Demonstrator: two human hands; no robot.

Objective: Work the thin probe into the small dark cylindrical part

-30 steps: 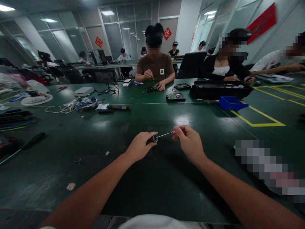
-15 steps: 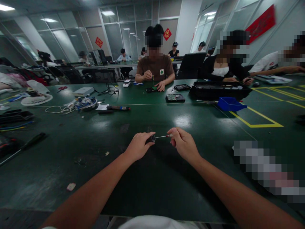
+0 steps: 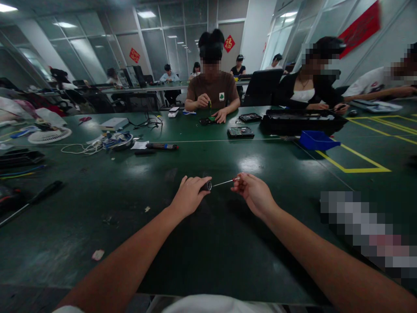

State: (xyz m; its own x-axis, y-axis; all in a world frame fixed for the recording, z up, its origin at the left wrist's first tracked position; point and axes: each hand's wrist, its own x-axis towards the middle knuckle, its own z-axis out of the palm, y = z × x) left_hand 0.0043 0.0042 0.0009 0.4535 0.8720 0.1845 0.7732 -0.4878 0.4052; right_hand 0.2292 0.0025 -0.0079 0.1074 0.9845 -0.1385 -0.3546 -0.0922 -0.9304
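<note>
From where I stand, the dark green tabletop (image 3: 182, 248) runs wide across the room, scuffed and a little shiny under the ceiling lights, with yellow tape (image 3: 365, 170) marking out boxes on the right. Beyond it are glass partitions, a red diamond-shaped paper (image 3: 230, 44) and a larger red banner (image 3: 361, 30). A co-worker in a brown shirt (image 3: 211, 91) sits directly opposite, hands over a small dark device, and another in a black jacket (image 3: 309, 91) sits behind a long black housing (image 3: 304, 122). A blue bin (image 3: 317, 141) rests just in front of that housing. Over to the left lie a white grille (image 3: 50, 135), a tangle of white cord (image 3: 83, 150) and a long screwdriver (image 3: 48, 190) with a dark handle. In the middle, near this side, the person holds both hands close together above the surface. The left hand (image 3: 187, 195) has its grip closed around a short dark cylinder (image 3: 207, 186), its round open end facing right. The right hand (image 3: 256, 193) keeps a narrow grip, fingertips pinched on the reddish handle of a slim screwdriver (image 3: 224, 183). Its thin shaft points at the cylinder's mouth; whether the tip touches, I can't tell.
</note>
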